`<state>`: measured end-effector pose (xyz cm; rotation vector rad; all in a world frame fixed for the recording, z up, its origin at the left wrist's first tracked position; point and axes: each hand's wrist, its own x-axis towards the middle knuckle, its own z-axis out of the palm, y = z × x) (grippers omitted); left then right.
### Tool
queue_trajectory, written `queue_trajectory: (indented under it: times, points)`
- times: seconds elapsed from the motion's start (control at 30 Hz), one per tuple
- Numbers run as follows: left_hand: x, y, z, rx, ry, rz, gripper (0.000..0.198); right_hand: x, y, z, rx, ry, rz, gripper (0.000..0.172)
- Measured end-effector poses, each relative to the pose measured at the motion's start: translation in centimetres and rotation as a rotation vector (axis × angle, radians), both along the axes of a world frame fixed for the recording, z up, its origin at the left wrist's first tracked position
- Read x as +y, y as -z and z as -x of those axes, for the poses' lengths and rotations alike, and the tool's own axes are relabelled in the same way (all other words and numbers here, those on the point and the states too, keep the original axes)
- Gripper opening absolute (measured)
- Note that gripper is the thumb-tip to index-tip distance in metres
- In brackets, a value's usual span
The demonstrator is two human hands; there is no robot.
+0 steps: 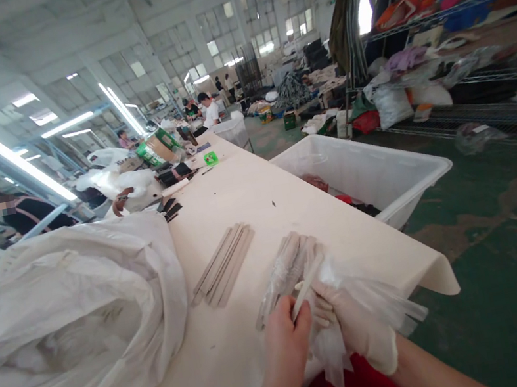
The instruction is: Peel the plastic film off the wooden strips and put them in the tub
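Pinching a thin pale strip (pixel 306 288), the left hand (pixel 285 342) holds it tight near the table's (pixel 238 190) six o'clock edge. The right hand (pixel 360 329) is closed around a clear plastic bag (pixel 377 299) at about three o'clock from it. That floppy bag could slip off the edge. Loose strips (pixel 285 272) just above, at twelve o'clock, might get knocked and scatter.

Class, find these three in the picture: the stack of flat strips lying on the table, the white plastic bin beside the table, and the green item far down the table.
stack of flat strips (pixel 224 266), head view, middle of the stack.
white plastic bin (pixel 385 174), head view, inner wall.
green item (pixel 211 158), head view, its top face.
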<state>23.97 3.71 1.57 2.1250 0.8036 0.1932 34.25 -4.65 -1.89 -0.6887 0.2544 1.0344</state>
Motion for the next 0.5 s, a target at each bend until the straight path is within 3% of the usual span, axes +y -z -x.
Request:
queue_trajectory:
  times: [0.13,0.23,0.3,0.43,0.5]
  points:
    - [1.5,0.4,-1.6,0.063,-0.065,-0.16,0.023,-1.1,-0.5,-0.9,0.069,-0.003,-0.162,0.031]
    - [2.5,0.1,-1.9,0.078,-0.052,-0.316,0.022,-2.3,-0.7,-1.8,0.024,-0.075,-0.146,0.015]
    - [2.6,-0.5,-1.6,0.026,-0.032,-0.367,0.023,-2.7,-0.8,-1.6,-0.012,-0.086,-0.097,0.024]
    - [1.8,-1.8,-1.7,-0.03,0.048,-0.131,0.032,-2.2,-1.6,0.1,0.022,-0.26,-0.207,0.015]
    - [1.5,-2.1,-2.3,0.008,0.084,0.02,0.033,-1.7,-2.4,1.2,0.042,-0.378,-0.243,0.019]
